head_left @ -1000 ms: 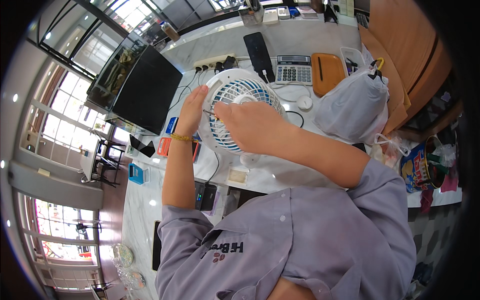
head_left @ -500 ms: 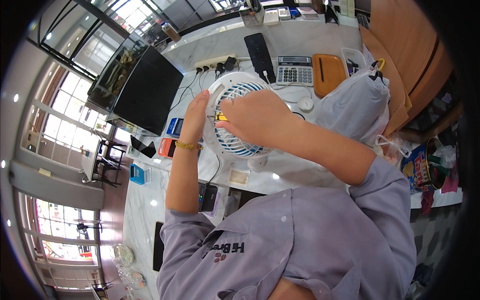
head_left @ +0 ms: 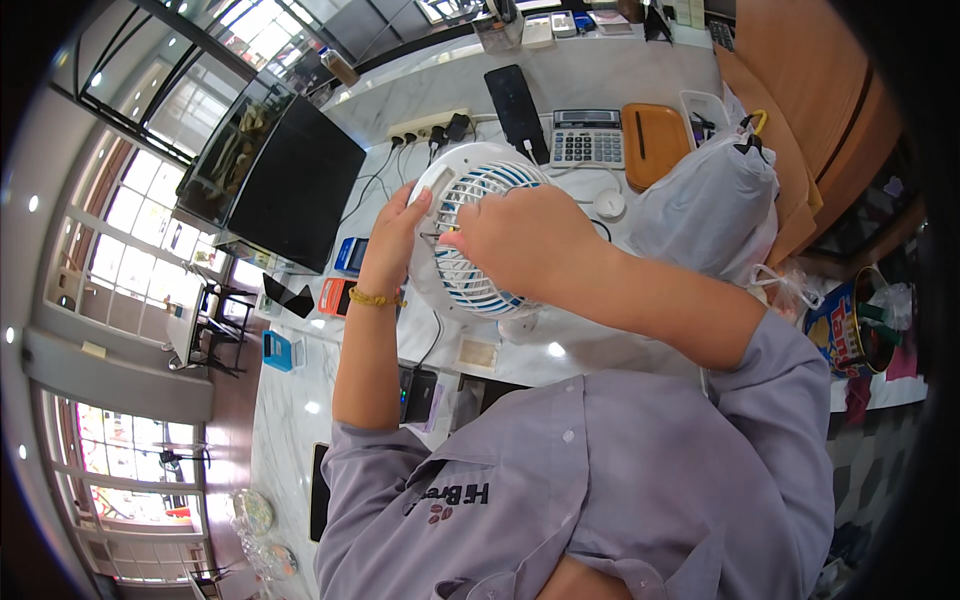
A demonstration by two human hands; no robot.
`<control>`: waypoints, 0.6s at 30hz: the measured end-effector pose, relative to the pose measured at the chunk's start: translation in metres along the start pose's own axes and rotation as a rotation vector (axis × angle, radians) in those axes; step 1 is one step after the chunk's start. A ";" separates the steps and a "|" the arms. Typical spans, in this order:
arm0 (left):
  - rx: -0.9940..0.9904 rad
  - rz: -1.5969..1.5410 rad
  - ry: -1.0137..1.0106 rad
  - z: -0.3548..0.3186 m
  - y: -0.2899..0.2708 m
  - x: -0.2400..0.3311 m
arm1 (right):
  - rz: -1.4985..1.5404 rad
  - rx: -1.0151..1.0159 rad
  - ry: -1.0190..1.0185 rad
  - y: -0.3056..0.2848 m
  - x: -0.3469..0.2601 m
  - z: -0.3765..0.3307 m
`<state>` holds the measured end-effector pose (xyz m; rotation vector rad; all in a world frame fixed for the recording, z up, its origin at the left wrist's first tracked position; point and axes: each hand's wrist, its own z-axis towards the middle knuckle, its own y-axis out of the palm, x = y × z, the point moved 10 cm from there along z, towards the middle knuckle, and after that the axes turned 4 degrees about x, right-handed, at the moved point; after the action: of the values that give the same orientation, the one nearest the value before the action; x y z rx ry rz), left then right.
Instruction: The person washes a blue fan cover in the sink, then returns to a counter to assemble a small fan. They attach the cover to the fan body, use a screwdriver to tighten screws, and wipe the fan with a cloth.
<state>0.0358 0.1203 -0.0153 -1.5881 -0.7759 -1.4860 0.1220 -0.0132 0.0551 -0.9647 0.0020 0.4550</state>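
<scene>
A small white desk fan [head_left: 478,188] with a blue and white grille stands on the pale marble counter [head_left: 330,350]. My left hand [head_left: 392,238] grips the fan's left rim; a gold bracelet is on that wrist. My right hand [head_left: 520,240] lies across the front of the grille, pinching a small yellow thing against it. What the yellow thing is cannot be made out. Both grey sleeves come in from below.
A black monitor [head_left: 290,190] stands to the left. Behind the fan are a power strip [head_left: 425,125], a black phone [head_left: 515,100], a calculator [head_left: 587,138] and an orange case [head_left: 655,145]. A white plastic bag [head_left: 710,210] sits at right. Small blue and orange devices lie at left.
My right hand has slid down and right across the grille. My left hand has shifted lower along the fan's left rim.
</scene>
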 end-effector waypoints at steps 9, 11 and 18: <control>-0.173 -0.349 -0.090 -0.012 0.009 -0.002 | 0.047 -0.015 -0.008 -0.008 0.002 -0.011; -0.258 -0.395 -0.061 -0.016 0.011 -0.003 | 0.055 0.024 0.003 -0.010 0.008 -0.014; -0.256 0.060 0.256 -0.036 0.021 0.020 | 0.134 -0.136 0.122 -0.007 0.022 -0.028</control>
<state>0.0383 0.0768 0.0007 -1.5466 -0.4026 -1.7564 0.1498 -0.0301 0.0399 -1.1298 0.1486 0.5242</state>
